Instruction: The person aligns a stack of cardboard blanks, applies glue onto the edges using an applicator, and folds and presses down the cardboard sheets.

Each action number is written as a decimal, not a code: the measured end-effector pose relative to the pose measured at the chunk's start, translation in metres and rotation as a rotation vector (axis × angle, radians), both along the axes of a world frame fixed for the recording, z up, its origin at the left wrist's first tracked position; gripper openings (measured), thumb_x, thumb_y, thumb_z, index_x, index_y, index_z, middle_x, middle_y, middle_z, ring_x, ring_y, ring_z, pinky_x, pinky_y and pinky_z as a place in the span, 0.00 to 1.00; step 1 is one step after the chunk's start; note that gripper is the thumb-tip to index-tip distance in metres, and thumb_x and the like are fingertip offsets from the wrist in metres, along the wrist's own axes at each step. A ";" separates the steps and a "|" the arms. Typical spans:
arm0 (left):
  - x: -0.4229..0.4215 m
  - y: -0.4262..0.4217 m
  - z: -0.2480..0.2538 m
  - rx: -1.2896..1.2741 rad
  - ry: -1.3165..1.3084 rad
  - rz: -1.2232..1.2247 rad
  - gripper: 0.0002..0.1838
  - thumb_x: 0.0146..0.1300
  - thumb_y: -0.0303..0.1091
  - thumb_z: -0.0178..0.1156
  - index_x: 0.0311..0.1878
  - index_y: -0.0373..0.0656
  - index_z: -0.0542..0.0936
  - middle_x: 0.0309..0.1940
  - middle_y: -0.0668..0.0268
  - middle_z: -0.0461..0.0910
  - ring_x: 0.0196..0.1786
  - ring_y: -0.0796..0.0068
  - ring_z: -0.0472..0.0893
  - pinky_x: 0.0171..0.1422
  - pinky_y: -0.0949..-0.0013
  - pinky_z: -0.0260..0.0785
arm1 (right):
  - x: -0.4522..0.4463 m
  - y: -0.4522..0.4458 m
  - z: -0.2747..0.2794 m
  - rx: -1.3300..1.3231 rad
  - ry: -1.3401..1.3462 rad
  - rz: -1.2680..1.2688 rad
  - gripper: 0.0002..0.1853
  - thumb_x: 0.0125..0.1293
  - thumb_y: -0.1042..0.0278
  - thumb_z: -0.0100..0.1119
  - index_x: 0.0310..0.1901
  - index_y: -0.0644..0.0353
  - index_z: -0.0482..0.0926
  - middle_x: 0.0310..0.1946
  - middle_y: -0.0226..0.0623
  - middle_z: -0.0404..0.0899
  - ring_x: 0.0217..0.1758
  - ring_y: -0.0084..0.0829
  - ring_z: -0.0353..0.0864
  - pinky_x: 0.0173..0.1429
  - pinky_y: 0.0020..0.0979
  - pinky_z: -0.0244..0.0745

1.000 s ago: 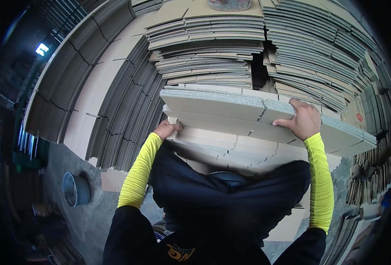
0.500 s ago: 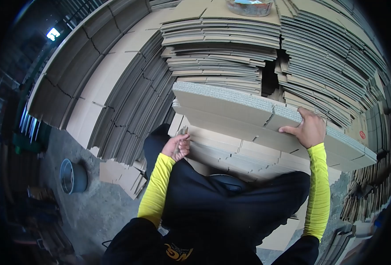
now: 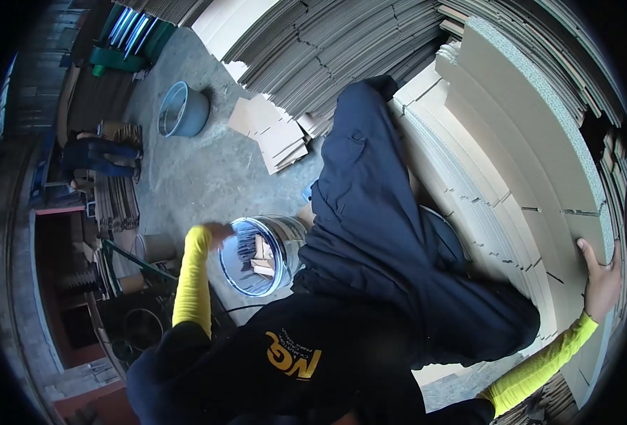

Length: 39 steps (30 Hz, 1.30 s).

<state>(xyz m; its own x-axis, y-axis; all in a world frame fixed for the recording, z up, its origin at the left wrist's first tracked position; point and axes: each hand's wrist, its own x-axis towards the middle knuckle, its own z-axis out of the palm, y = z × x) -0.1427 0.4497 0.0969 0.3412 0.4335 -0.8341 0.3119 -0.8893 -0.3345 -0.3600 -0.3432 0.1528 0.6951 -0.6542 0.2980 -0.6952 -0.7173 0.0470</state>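
My right hand (image 3: 602, 280) grips the edge of an upright stack of flat cardboard sheets (image 3: 519, 134), thumb on the front face and fingers over the top edge. Beneath that stack lie more slotted cardboard sheets (image 3: 462, 170), beside my knees. My left hand (image 3: 219, 234) is at the rim of a bucket (image 3: 289, 237) on my left side. Motion smears its fingers, and I cannot make out whether anything is in them. Small cardboard scraps (image 3: 262, 256) lie inside the bucket.
A blue-grey tub (image 3: 194, 113) stands on the concrete floor, near loose cardboard pieces (image 3: 274, 134). Tall cardboard stacks (image 3: 328, 49) rise beyond my knee. Farther left, a person (image 3: 97, 156) bends beside cardboard piles. A green-framed machine (image 3: 133, 258) stands behind the bucket.
My view has turned left, bringing the bucket and the person into sight. My left hand has moved from beside the cardboard to the bucket. My right hand keeps its grip on the stack.
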 end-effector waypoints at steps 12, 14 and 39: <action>0.050 0.035 -0.163 -1.157 -0.114 0.391 0.21 0.75 0.44 0.53 0.57 0.36 0.82 0.43 0.54 0.89 0.43 0.61 0.88 0.54 0.59 0.79 | 0.021 0.056 0.046 0.022 -0.083 0.136 0.49 0.37 0.29 0.80 0.50 0.68 0.84 0.30 0.49 0.86 0.32 0.46 0.88 0.42 0.40 0.82; 0.080 -0.119 -0.057 -0.639 -0.659 -0.586 0.11 0.72 0.35 0.59 0.48 0.39 0.85 0.40 0.51 0.87 0.37 0.52 0.87 0.48 0.56 0.79 | 0.019 0.054 0.047 0.062 -0.087 0.137 0.49 0.36 0.27 0.79 0.48 0.67 0.85 0.31 0.48 0.87 0.33 0.46 0.88 0.42 0.39 0.83; 0.036 -0.662 0.126 -1.147 -0.550 -1.410 0.43 0.61 0.76 0.56 0.52 0.40 0.88 0.38 0.49 0.88 0.44 0.50 0.86 0.57 0.57 0.74 | -0.071 0.043 -0.011 -0.204 -0.742 -0.103 0.21 0.64 0.48 0.69 0.52 0.50 0.84 0.62 0.37 0.79 0.68 0.41 0.73 0.76 0.50 0.59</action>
<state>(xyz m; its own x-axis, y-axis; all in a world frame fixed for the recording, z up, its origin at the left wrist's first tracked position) -0.1070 -0.2125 0.2228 0.1936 -0.9666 -0.1679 -0.8873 -0.2455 0.3904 -0.4306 -0.2997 0.1419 0.2056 -0.5870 0.7830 -0.6589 -0.6746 -0.3328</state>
